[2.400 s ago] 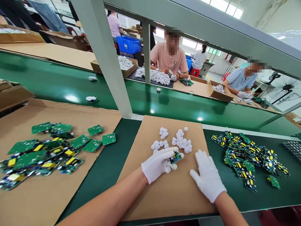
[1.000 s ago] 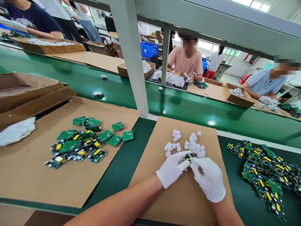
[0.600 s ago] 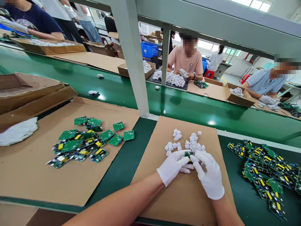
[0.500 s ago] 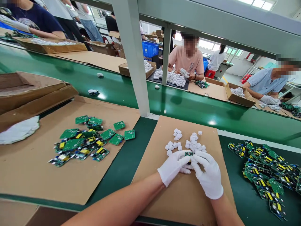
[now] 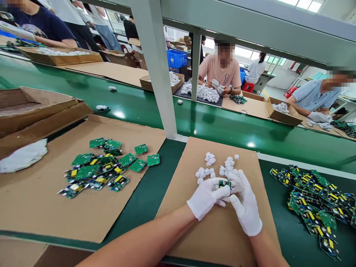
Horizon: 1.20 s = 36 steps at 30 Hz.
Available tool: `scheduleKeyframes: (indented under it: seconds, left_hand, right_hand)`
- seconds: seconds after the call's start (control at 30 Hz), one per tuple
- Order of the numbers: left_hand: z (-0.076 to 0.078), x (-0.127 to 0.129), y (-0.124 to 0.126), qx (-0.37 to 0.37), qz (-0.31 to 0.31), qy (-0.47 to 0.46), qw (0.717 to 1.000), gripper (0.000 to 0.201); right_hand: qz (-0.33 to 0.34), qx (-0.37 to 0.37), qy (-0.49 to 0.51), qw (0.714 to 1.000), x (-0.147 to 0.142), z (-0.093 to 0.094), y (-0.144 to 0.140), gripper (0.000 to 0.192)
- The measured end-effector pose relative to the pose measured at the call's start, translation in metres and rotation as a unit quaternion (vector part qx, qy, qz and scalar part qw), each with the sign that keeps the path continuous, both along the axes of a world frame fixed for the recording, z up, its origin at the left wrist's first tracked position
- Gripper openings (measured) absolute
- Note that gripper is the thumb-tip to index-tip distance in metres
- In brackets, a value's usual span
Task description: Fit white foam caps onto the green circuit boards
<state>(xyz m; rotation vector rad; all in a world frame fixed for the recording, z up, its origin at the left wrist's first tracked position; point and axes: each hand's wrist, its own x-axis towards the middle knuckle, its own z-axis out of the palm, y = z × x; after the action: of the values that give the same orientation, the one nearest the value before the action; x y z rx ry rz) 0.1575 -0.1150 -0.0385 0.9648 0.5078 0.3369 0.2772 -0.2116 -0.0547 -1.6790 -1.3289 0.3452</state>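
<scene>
Holding a small green circuit board (image 5: 224, 183) between both gloved hands, over the middle of a brown cardboard sheet (image 5: 211, 226) that lies on the dark green bench. Left hand (image 5: 207, 196) in a white glove: fingers curled, thumb and forefinger pinched on the near-left edge of the board. Right hand (image 5: 244, 202), also white-gloved: fingers bent and pressed to the board's right side; whether a white piece sits under those fingers cannot be told. Both hands touch each other at the fingertips, the board just showing between them.

Just beyond the hands, on the same sheet, a loose scatter of small white plastic caps (image 5: 219, 167), the nearest ones touching the right hand's fingers. To the right, off the cardboard, a heap of populated circuit boards (image 5: 311, 200) with yellow and black parts, lying on the bench mat. To the left, on a second, larger cardboard sheet (image 5: 41, 207), another spread of green boards (image 5: 102, 167), some face down and plain green. A crumpled white bag (image 5: 23, 157) lies at that sheet's far left edge.

A grey upright post (image 5: 157, 70) stands behind the working sheet. Past it runs a green conveyor belt (image 5: 222, 126) with a few white items on it. Across the belt, a person in a pink shirt (image 5: 221, 72) handles white pieces with gloved hands; another in a blue shirt (image 5: 311, 96) leans over a carton at right.
</scene>
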Motion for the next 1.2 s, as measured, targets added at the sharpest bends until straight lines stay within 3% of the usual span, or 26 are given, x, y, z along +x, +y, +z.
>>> scheduleKeyframes:
  seconds: [0.2, 0.37, 0.57, 0.7, 0.8, 0.9, 1.0, 1.1, 1.2]
  left_hand:
    - [-0.005, -0.002, -0.005, 0.0, -0.025, -0.03, 0.999, 0.046]
    - [-0.001, -0.003, -0.009, 0.053, -0.016, -0.038, 0.998, 0.042]
    - [-0.001, -0.003, -0.006, 0.057, -0.045, -0.046, 0.996, 0.038]
    - [-0.008, -0.002, -0.007, 0.166, -0.053, -0.033, 0.984, 0.039]
    - [-0.012, -0.002, -0.008, 0.284, -0.035, 0.025, 0.958, 0.038]
    - [-0.011, -0.003, -0.007, 0.347, -0.041, 0.062, 0.935, 0.032]
    - [-0.009, -0.003, -0.006, 0.321, -0.039, 0.057, 0.945, 0.032]
    - [-0.007, -0.003, -0.005, 0.221, -0.042, 0.009, 0.974, 0.032]
    - [-0.005, -0.002, -0.004, 0.127, -0.07, -0.03, 0.989, 0.031]
  right_hand:
    - [-0.015, -0.068, -0.015, 0.997, -0.005, -0.003, 0.003, 0.043]
    - [-0.043, -0.088, 0.026, 0.995, -0.006, 0.0, 0.002, 0.041]
    - [0.051, -0.067, 0.182, 0.98, 0.006, 0.0, 0.001, 0.05]
    - [0.004, -0.095, 0.244, 0.965, 0.004, 0.0, 0.003, 0.048]
    - [-0.011, -0.106, 0.257, 0.96, 0.0, -0.001, 0.004, 0.042]
    - [-0.022, -0.098, 0.248, 0.964, 0.0, -0.001, 0.004, 0.036]
    - [-0.01, -0.09, 0.276, 0.957, 0.004, -0.002, 0.004, 0.038]
    - [0.02, -0.089, 0.31, 0.946, 0.008, -0.002, 0.003, 0.043]
    - [0.015, -0.1, 0.266, 0.958, 0.006, -0.001, 0.003, 0.043]
